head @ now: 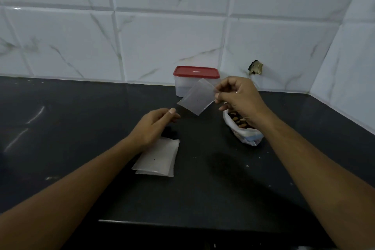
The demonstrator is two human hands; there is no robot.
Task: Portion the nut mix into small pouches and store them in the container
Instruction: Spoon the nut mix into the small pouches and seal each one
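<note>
My right hand (237, 95) pinches one edge of a small clear pouch (197, 98) and holds it in the air in front of the container. The pouch looks empty. My left hand (156, 124) hovers just below and left of the pouch, fingers loosely curled, not touching it. Under my left wrist a small stack of flat clear pouches (158, 158) lies on the black counter (81, 138). An open bag of nut mix (243, 128) lies on the counter beneath my right hand, partly hidden by it. A clear container with a red lid (195, 72) stands shut against the wall.
White marble-look tiles (162, 36) close off the back and the right side of the counter corner. A dark chipped hole (256, 67) marks the back wall to the right of the container. Crumbs dot the counter. The counter's front edge (182, 222) runs across the bottom.
</note>
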